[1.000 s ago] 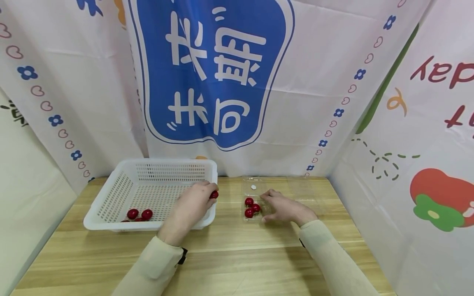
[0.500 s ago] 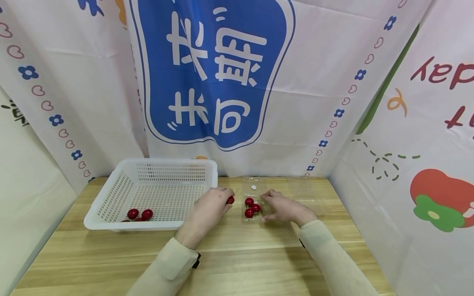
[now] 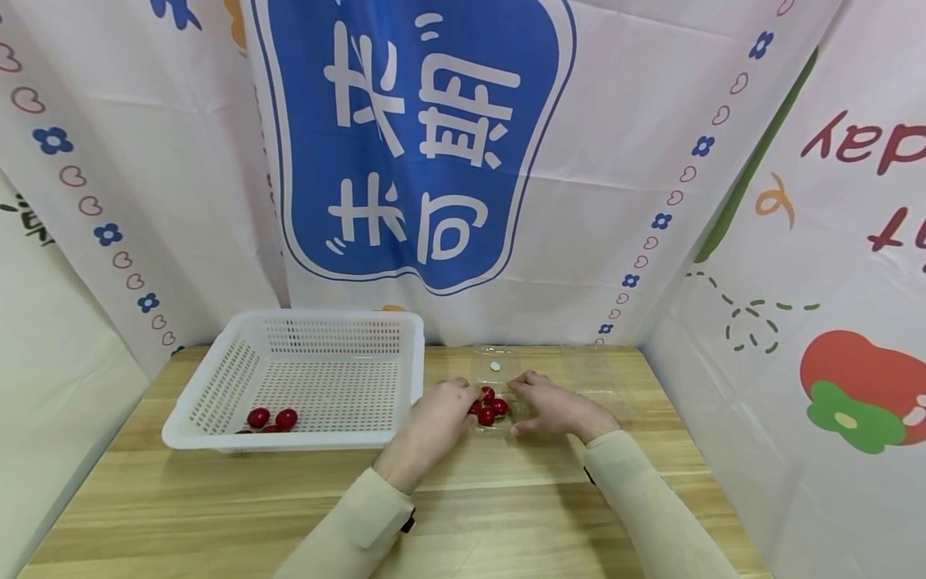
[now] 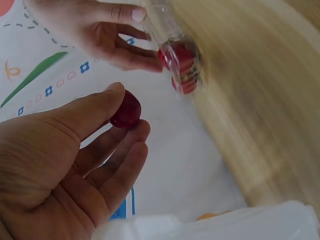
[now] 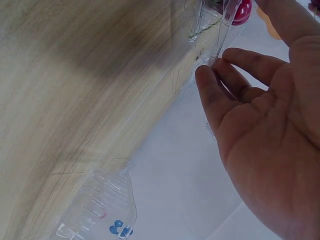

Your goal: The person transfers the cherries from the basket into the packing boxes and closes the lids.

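- A red fruit [image 4: 126,110] is pinched by the left hand [image 3: 437,412] at the left edge of the clear box [image 4: 163,24]; it is apparently being added.
- The box's right side is touched by the right hand [image 3: 559,408], fingers relaxed.
- Lowering and release seem called for.
- Compared with half a second ago, the left hand is shifted from beside the basket [image 3: 289,441] to the box.

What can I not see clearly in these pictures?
Head view: two red fruits in the white basket, partly hidden by its near wall.
Head view: white spot, too small to identify.
Left wrist: boxed fruits, blurred behind clear plastic.
Right wrist: the right hand, its thumb cut off by the top edge.
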{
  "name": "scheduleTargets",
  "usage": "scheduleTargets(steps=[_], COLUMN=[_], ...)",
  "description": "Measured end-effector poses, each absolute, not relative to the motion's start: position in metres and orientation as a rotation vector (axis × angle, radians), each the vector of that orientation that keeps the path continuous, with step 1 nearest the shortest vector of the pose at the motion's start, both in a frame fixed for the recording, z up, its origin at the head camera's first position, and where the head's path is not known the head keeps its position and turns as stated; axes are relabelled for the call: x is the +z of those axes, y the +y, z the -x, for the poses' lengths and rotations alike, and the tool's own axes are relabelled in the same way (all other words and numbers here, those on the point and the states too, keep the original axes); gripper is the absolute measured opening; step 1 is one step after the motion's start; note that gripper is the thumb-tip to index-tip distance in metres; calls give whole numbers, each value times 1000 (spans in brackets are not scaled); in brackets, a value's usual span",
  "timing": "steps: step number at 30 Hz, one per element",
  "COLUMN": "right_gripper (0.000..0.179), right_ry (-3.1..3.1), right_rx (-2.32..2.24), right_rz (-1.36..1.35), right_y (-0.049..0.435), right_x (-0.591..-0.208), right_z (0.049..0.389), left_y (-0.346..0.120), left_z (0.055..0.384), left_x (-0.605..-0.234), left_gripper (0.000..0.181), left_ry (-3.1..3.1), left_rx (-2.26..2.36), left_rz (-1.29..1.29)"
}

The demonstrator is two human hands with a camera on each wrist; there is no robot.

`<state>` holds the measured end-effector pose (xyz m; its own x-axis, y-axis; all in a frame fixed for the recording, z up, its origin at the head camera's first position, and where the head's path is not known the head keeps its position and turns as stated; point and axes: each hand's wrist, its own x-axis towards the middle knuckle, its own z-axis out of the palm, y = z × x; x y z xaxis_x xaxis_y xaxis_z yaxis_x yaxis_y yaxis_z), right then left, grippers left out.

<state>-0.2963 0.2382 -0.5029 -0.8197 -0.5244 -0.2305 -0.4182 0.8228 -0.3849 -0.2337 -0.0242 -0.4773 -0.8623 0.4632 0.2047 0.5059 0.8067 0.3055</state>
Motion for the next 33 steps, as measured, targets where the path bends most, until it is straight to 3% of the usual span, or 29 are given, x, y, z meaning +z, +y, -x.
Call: scheduleTargets(steps=[14, 25, 29, 33], right_gripper=[93, 92, 91, 90], right_ry=[2677, 2674, 2670, 2674], right_rx=[-475, -469, -470, -464], right_rz=[734, 741, 735, 713], right_y=[237, 238, 237, 237], right_x=[-502, -505, -505, -504], right_z=[296, 297, 298, 296], left_y=[4, 7, 2, -2], left_z=[236, 241, 240, 238], left_x=[-500, -511, -514, -517], left_gripper=[8, 9, 17, 39], left_ry=[-2890, -2867, -2853, -2847], left_rx=[-467, -550, -585, -599], left_rz=[807, 803, 784, 732])
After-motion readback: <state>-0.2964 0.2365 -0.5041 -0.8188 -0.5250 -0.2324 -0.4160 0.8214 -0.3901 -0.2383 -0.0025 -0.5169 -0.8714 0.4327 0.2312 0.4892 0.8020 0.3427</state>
